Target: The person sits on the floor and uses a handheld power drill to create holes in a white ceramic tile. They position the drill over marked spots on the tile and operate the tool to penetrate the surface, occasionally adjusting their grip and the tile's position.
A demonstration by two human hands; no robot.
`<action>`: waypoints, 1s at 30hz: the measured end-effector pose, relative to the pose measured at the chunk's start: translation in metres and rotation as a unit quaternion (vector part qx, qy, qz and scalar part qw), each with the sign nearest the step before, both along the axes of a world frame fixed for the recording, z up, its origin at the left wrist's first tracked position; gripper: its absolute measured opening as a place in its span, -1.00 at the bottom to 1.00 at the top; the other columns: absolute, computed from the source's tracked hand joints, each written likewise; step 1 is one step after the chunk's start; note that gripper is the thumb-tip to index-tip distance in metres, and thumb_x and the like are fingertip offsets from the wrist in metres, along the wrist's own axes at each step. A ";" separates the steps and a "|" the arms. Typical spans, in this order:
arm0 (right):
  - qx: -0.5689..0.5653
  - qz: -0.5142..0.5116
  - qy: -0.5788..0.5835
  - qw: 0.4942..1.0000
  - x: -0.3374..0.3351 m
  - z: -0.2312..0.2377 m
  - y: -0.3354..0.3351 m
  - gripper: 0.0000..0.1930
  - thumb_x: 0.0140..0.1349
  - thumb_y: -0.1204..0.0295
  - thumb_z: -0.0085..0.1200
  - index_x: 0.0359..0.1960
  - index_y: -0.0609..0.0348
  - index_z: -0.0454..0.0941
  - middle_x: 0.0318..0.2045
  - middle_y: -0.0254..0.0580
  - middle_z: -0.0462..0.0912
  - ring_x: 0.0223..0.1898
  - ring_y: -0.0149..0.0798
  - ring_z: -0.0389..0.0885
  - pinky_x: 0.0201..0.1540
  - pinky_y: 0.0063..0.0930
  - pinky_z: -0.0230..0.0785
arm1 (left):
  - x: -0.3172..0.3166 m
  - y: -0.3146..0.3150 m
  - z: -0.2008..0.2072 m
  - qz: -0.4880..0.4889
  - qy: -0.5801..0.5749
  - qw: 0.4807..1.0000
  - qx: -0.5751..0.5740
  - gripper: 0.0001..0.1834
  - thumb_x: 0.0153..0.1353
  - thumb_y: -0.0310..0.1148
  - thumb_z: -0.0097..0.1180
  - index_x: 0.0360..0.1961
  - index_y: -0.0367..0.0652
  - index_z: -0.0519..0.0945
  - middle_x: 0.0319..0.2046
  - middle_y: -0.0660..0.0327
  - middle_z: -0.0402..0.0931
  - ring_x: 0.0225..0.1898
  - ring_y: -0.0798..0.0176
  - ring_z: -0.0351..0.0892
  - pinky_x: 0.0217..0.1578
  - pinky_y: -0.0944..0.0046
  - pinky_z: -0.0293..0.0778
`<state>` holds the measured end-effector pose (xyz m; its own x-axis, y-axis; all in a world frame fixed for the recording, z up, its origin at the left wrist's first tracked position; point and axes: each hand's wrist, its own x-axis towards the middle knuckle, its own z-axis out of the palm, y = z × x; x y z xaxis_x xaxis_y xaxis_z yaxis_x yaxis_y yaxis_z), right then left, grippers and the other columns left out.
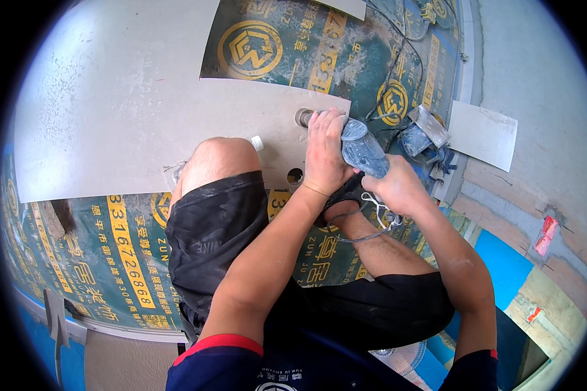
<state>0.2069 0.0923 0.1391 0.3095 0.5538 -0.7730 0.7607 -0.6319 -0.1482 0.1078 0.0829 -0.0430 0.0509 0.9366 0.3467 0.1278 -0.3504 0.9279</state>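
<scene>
A dust-covered blue-grey angle grinder (364, 148) is held in both hands over a large pale grey tile (111, 124). My left hand (326, 146) is closed around its head end. My right hand (398, 186) wraps around the rear of its body. A round metal hole-saw bit (302, 117) sticks out left of my left hand, at the tile's surface; whether it cuts into the tile I cannot tell. Nearer to me, a round hole (295, 176) goes through the tile. A small white cap (257, 143) lies beside my left knee.
Green floor sheeting (130, 260) with yellow print lies under the tile. Black cables (398, 58) run across it at the far right. Another dusty power tool (424, 135) sits right of the grinder, beside a loose tile piece (484, 133). A fan (401, 357) stands behind my right leg.
</scene>
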 end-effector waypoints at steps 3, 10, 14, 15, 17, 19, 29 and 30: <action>0.004 0.002 -0.001 1.000 0.002 -0.002 -0.002 -0.58 0.06 0.25 0.26 -0.19 0.42 0.67 -0.29 0.35 0.74 -0.10 0.32 0.74 -0.05 -0.04 0.58 | -0.001 0.000 0.001 0.001 0.010 1.000 0.000 0.06 -0.17 -0.20 0.63 0.34 -0.19 0.28 0.26 -0.06 0.43 0.36 -0.27 0.40 0.45 -0.35 0.18; 0.004 0.007 0.002 1.000 0.003 -0.003 -0.002 -0.58 0.07 0.25 0.26 -0.19 0.43 0.67 -0.29 0.35 0.74 -0.10 0.31 0.75 -0.05 -0.03 0.57 | -0.001 0.001 0.001 0.002 0.017 1.000 0.002 0.06 -0.16 -0.21 0.65 0.34 -0.19 0.27 0.26 -0.05 0.43 0.35 -0.28 0.40 0.45 -0.33 0.20; 0.006 0.004 0.005 1.000 0.004 -0.004 -0.003 -0.57 0.06 0.25 0.26 -0.19 0.42 0.67 -0.34 0.26 0.73 -0.19 0.19 0.73 -0.08 -0.08 0.56 | -0.001 0.000 0.001 0.000 0.017 1.000 0.000 0.06 -0.16 -0.22 0.65 0.34 -0.19 0.27 0.26 -0.05 0.43 0.35 -0.27 0.40 0.44 -0.33 0.20; 0.010 0.007 0.006 1.000 0.005 -0.005 -0.004 -0.57 0.06 0.24 0.25 -0.17 0.41 0.67 -0.39 0.17 0.72 -0.27 0.07 0.72 -0.11 -0.14 0.54 | -0.001 0.000 0.001 -0.001 0.017 1.000 0.000 0.06 -0.16 -0.22 0.65 0.34 -0.19 0.28 0.26 -0.05 0.43 0.35 -0.27 0.40 0.44 -0.33 0.20; 0.013 0.012 0.005 1.000 0.005 -0.005 -0.005 -0.56 0.05 0.24 0.25 -0.16 0.40 0.67 -0.44 0.08 0.71 -0.35 -0.06 0.71 -0.14 -0.20 0.53 | -0.001 0.000 0.002 0.000 0.017 1.000 0.000 0.06 -0.17 -0.23 0.65 0.34 -0.19 0.28 0.26 -0.05 0.43 0.35 -0.27 0.40 0.44 -0.33 0.20; 0.011 0.014 0.003 1.000 0.006 -0.006 -0.005 -0.57 0.05 0.25 0.25 -0.16 0.40 0.68 -0.43 0.07 0.72 -0.35 -0.08 0.72 -0.15 -0.21 0.53 | -0.001 0.000 0.002 0.000 0.018 1.000 -0.001 0.06 -0.17 -0.23 0.64 0.34 -0.18 0.27 0.26 -0.05 0.43 0.35 -0.26 0.40 0.44 -0.33 0.21; 0.012 -0.006 0.016 1.000 0.008 -0.006 -0.001 -0.61 0.04 0.29 0.27 -0.21 0.41 0.67 -0.46 0.08 0.69 -0.36 -0.05 0.69 -0.19 -0.20 0.52 | 0.001 0.002 0.001 0.000 0.015 1.000 -0.005 0.06 -0.20 -0.24 0.62 0.35 -0.21 0.29 0.26 -0.07 0.44 0.36 -0.27 0.40 0.45 -0.35 0.19; 0.007 -0.010 0.015 1.000 0.006 -0.003 0.002 -0.61 0.04 0.28 0.27 -0.22 0.42 0.67 -0.41 0.20 0.71 -0.27 0.13 0.72 -0.15 -0.14 0.54 | 0.001 0.003 0.000 -0.001 0.006 1.000 -0.005 0.08 -0.22 -0.23 0.61 0.36 -0.22 0.29 0.28 -0.08 0.43 0.37 -0.28 0.39 0.46 -0.36 0.16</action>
